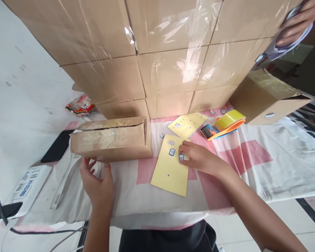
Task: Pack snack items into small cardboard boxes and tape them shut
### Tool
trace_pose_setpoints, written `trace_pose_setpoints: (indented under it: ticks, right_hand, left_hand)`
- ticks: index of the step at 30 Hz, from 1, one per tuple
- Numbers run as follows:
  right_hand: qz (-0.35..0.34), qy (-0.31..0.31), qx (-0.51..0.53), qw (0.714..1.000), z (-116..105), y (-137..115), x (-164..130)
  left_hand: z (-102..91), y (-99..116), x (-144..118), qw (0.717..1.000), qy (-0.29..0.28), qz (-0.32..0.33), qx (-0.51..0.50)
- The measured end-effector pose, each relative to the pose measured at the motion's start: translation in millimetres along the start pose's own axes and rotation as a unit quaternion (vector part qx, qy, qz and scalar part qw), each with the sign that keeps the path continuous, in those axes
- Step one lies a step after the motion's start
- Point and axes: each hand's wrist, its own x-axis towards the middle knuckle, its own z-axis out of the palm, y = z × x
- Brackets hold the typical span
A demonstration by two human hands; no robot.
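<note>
A yellow sheet of paper (168,182) lies on the cloth in front of me. My right hand (196,155) rests over its right edge, thumb and fingertips closed on a small blue-bordered sticker (181,157). Left of those fingers, another blue-bordered sticker (172,152) and a grey round mark (170,142) are on the sheet. My left hand (97,180) is by the lower front edge of a taped cardboard box (112,138), thumb and fingers apart and holding nothing; whether the fingertips touch the box is unclear.
Stacked cardboard cartons (170,73) wall off the back. Behind the sheet lies a patterned yellow piece (187,124), with an orange tape dispenser (223,125) beside it. Another box (267,98) stands right, below another person's hand (300,22). A white slotted spatula (65,182) lies left.
</note>
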Motion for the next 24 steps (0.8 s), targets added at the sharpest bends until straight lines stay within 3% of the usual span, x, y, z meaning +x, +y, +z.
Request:
trace_pose_setpoints:
  ticks: [3,9,14,17,20,24]
  right_hand:
    - [-0.001,-0.037,0.015,0.999,6,-5,4]
    - [-0.003,0.015,0.193,0.981,13,-4,11]
    - [0.020,0.101,0.372,0.922,27,-3,26]
    - [0.012,0.121,0.455,0.882,33,-11,46]
    - [-0.006,0.138,0.466,0.874,37,-30,76]
    - [0.003,0.197,0.407,0.892,47,-54,113]
  left_hand:
    - [0.3,0,0,1.000,0.000,-0.007,-0.003]
    - [1.5,-2,1,1.000,0.007,-0.010,-0.013]
    - [3.9,-7,11,0.994,0.020,-0.034,-0.100]
    - [5.7,-9,18,0.980,-0.008,-0.079,-0.184]
    - [6.4,-11,22,0.970,-0.033,-0.088,-0.223]
    - [4.7,-16,21,0.973,-0.026,-0.097,-0.210]
